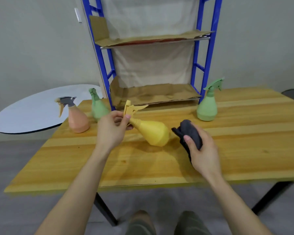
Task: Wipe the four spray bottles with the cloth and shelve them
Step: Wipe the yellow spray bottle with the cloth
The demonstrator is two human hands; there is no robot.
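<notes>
Your left hand [111,128] pinches the tilted yellow spray bottle [151,131] by its neck; right hand [199,146] clutches the dark cloth [190,131]. Hard wiping could twist it loose.

Single head view, worn on the person's head, looking forward and down over the bench [143,167] from its near edge. Wide-angle, lines bend toward the frame edges. Both forearms come in from the bottom; left hand [111,131] and right hand [202,150] sit close, mid-frame. Person's feet and the floor show at the very bottom. The blue shelf [153,65] stands at the far side, facing the camera. A round table [32,114] lies far left. No second view, so no overlap.
</notes>
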